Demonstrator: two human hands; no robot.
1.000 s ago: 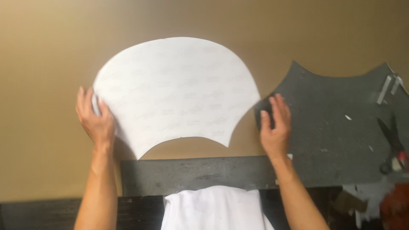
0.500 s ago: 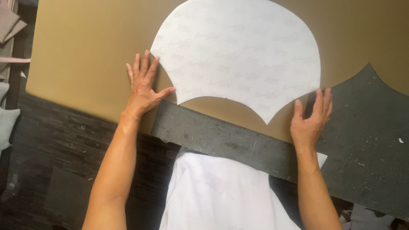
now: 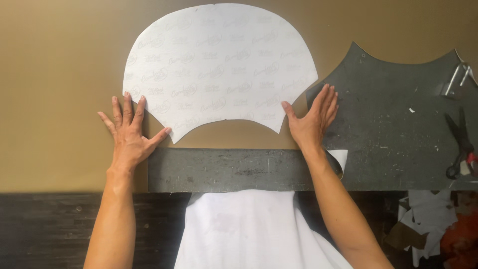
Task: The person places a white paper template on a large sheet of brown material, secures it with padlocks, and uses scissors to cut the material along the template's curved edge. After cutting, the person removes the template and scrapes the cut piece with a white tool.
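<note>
paper pattern [image 3: 219, 65]: white, smooth, matt
sheet [image 3: 55, 74]: tan, smooth, matt
tabletop [image 3: 398, 129]: dark, scuffed
scissors [image 3: 460, 144]: metal

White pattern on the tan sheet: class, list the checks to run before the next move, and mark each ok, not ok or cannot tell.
1. White pattern flat on tan sheet: ok.
2. Left hand pressing pattern's lower left edge: ok.
3. Right hand at its lower right corner: ok.
4. Whole outline in view: ok.
5. Scissors clear of both hands: ok.
6. Pattern traced already: cannot tell.
</note>
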